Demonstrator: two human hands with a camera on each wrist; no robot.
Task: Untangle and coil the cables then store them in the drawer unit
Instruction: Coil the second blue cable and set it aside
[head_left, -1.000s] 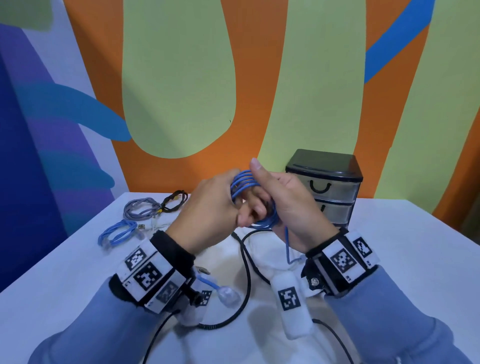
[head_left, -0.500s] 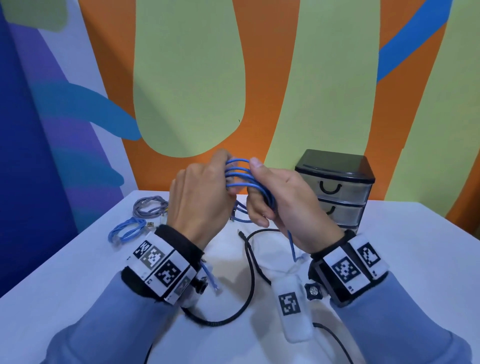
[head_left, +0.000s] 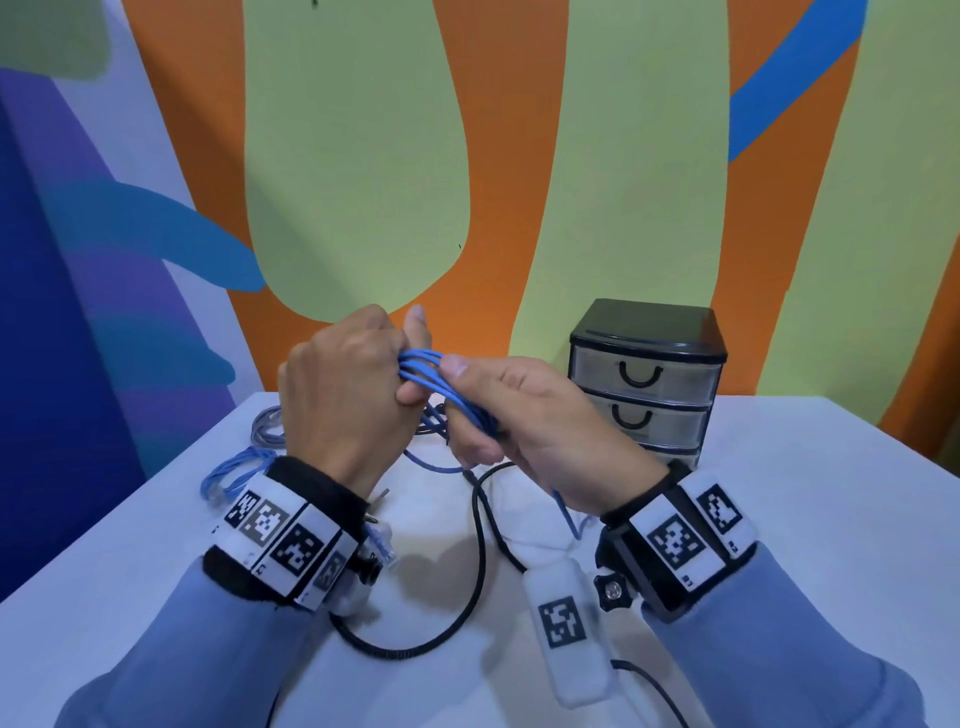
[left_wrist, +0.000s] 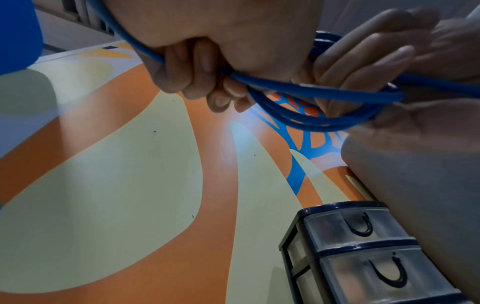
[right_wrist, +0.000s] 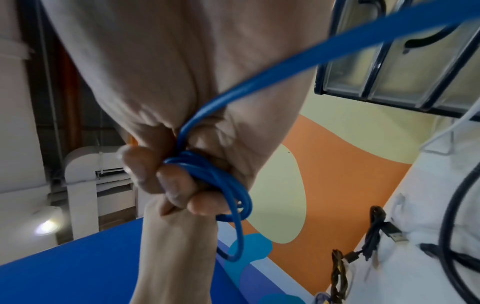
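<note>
Both hands, left (head_left: 340, 400) and right (head_left: 540, 431), raised together, fingers curled gripping.

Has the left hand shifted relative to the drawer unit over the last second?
Yes. The left hand has drawn leftward, farther from the drawer unit.

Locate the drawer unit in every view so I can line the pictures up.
Head: drawer unit, right of centre, behind the right hand.
Left wrist: lower right corner.
Right wrist: top right corner, seen inverted.
Shared landmark: the blue cable held in both hands.
</note>
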